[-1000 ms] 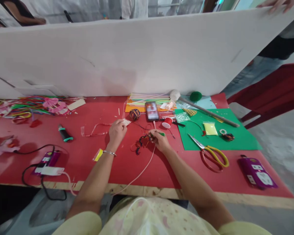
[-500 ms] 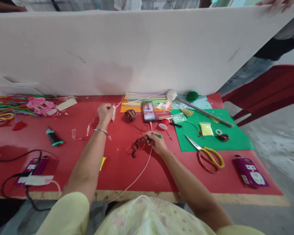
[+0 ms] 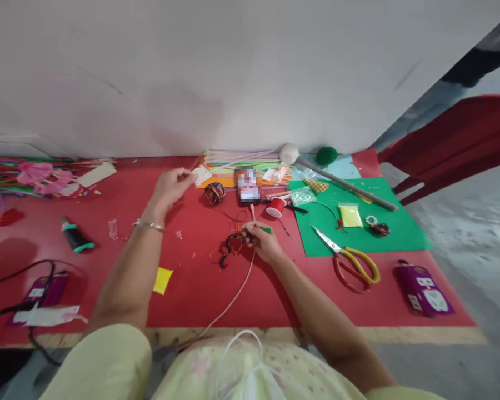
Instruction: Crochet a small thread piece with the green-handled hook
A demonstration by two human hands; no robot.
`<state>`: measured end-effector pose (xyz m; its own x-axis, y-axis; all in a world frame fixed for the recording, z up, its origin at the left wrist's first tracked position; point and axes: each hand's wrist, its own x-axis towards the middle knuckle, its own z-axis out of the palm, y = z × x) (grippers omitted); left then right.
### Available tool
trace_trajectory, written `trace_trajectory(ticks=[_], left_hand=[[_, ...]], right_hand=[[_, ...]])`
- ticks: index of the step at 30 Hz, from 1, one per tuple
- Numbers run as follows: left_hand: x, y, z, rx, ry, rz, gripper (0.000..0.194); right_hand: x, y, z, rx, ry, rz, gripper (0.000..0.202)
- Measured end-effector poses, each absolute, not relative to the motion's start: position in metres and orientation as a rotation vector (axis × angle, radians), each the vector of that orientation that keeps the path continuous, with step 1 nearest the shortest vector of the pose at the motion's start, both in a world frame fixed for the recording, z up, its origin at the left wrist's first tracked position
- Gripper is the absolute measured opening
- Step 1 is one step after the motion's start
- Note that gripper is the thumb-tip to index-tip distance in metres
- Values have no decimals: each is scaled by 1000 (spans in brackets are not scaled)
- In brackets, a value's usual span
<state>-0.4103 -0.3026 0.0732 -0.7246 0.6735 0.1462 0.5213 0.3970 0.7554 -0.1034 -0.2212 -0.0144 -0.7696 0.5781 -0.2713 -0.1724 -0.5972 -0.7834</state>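
My left hand [image 3: 171, 188] is pinched at the edge of a clear packet of white beads [image 3: 201, 175], near the back of the red table. My right hand [image 3: 261, 240] is closed on a green-handled tool [image 3: 267, 230] and on a dark tangle of thread [image 3: 230, 244] that trails to its left. A multicoloured yarn ball [image 3: 215, 193] lies between the hands, beside a phone [image 3: 248, 185] with a pink cable plugged in. The red thread spool [image 3: 276, 207] stands just beyond my right hand.
Scissors [image 3: 346, 261] lie open across a green sheet [image 3: 404, 236] and the red table [image 3: 216, 300]. Purple power boxes sit right [image 3: 425, 290] and left. A cutter [image 3: 77, 236] lies at left. A white board [image 3: 216, 72] rises behind.
My left hand has moved back, and the bead packet by it now lies flatter beside the yarn ball. The camera view has tilted down. My right hand keeps its hold.
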Motion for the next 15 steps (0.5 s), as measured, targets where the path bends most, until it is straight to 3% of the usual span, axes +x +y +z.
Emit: trace_trajectory(ticks=[6, 8, 10, 15], left_hand=[[-337, -499, 36, 1393, 2563, 943, 28], [-309, -545, 15, 1377, 2595, 840, 39], [-292, -570, -4, 1400, 2587, 764, 52], [-300, -546, -23, 1485, 2592, 716, 51]], right_hand=[[-105, -221, -11, -766, -1070, 2359, 23], [-105, -221, -11, -773, -1093, 2352, 22], [-105, -222, -11, -768, -1115, 2335, 21], [-104, -224, -13, -747, -1153, 2302, 20]])
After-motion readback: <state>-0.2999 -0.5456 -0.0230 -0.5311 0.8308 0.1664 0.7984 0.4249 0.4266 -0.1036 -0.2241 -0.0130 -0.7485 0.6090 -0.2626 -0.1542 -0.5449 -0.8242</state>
